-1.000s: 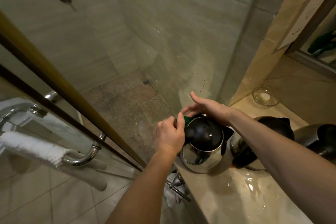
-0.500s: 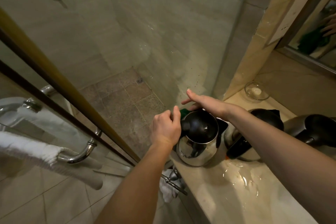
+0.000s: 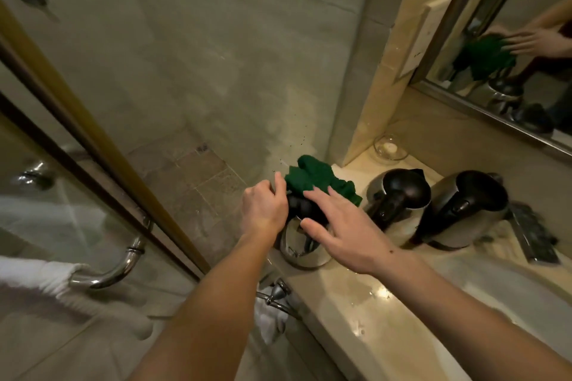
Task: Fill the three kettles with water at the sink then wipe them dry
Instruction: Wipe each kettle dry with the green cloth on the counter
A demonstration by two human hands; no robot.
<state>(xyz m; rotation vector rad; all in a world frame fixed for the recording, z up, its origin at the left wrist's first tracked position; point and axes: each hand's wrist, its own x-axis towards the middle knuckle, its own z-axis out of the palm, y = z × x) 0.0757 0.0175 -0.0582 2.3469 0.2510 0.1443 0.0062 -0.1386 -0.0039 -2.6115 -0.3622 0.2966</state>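
Three steel kettles with black lids stand in a row on the wet marble counter [image 3: 365,315]. A green cloth [image 3: 315,178] lies bunched on top of the leftmost kettle [image 3: 305,252]. My left hand [image 3: 263,207] grips that kettle's left side, thumb up against the cloth. My right hand [image 3: 340,229] hovers over the lid with straight spread fingers, fingertips touching the cloth's near edge. The middle kettle [image 3: 399,195] and the right kettle [image 3: 467,210] stand untouched to the right.
A glass shower screen with a chrome handle [image 3: 120,266] and a white towel [image 3: 34,272] stands on the left. A small glass dish [image 3: 388,148] sits in the counter's back corner. The sink basin [image 3: 501,291] lies at the right, under a mirror [image 3: 510,49]. A dark tray [image 3: 532,235] lies beyond the right kettle.
The green cloth has come up from behind the kettle and now lies on its lid. My right hand has drawn back toward me, fingers spread. The view has tilted right, showing the mirror.
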